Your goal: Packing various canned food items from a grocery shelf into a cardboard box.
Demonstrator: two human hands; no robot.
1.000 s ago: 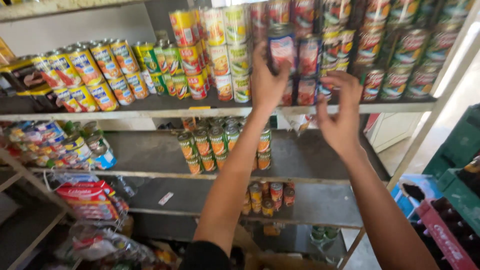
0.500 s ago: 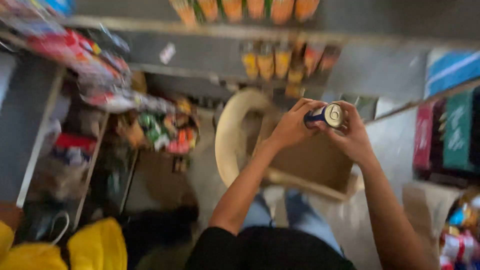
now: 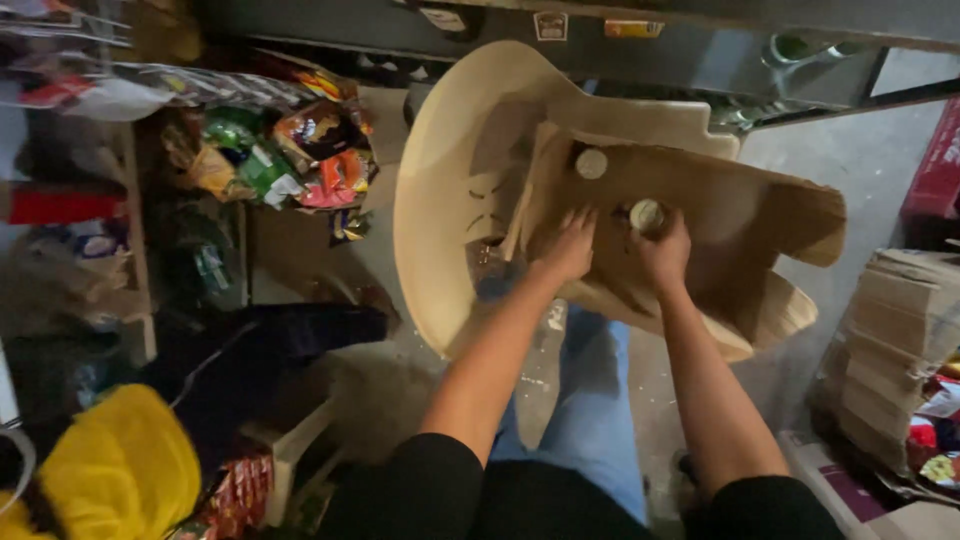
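Note:
A cardboard box (image 3: 760, 215) lies open on a beige plastic chair (image 3: 440, 180) in front of my knees. My right hand (image 3: 662, 255) reaches into the box and is closed around a can (image 3: 647, 214) with a pale round top. A second can (image 3: 591, 163) stands alone in the box, farther back. My left hand (image 3: 567, 247) rests on the box's near left edge with its fingers spread, holding nothing that I can see.
Colourful snack packets (image 3: 300, 160) crowd low shelves at the left. A grey metal shelf (image 3: 640, 40) runs across the top. Stacked flat cardboard (image 3: 895, 340) sits at the right, below a red crate (image 3: 940, 170). A yellow bundle (image 3: 120, 470) lies at the bottom left.
The view dropped from the can shelves to the chair. Both hands came down; the can held between them half a second ago is now low in the box in my right hand.

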